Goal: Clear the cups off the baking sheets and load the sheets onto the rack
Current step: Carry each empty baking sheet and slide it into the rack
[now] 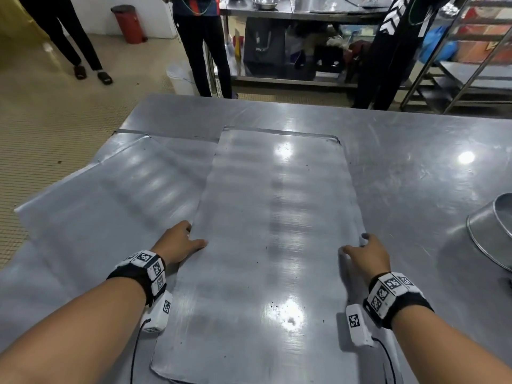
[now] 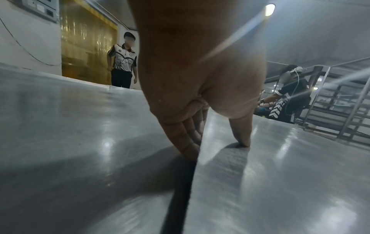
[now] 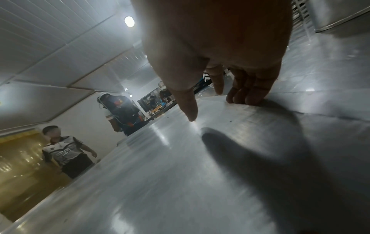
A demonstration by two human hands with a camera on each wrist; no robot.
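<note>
A bare baking sheet (image 1: pixel 277 217) lies lengthwise on the steel table (image 1: pixel 415 162) in front of me. No cups are in view. My left hand (image 1: pixel 198 234) holds the sheet's left long edge. In the left wrist view its thumb (image 2: pixel 243 134) presses on top and its fingers (image 2: pixel 188 142) reach down into the gap beside the edge. My right hand (image 1: pixel 354 242) holds the right long edge, thumb (image 3: pixel 190 110) over the sheet (image 3: pixel 180 174) and fingers (image 3: pixel 244 95) curled at the rim. A second sheet (image 1: pixel 110 203) lies to the left, partly under the first.
A metal bowl (image 1: pixel 493 231) lies tilted at the table's right edge. A metal rack (image 1: pixel 471 79) stands at the far right. Three people stand beyond the table near a steel counter (image 1: pixel 304 9). A red bin (image 1: pixel 128 23) stands far left.
</note>
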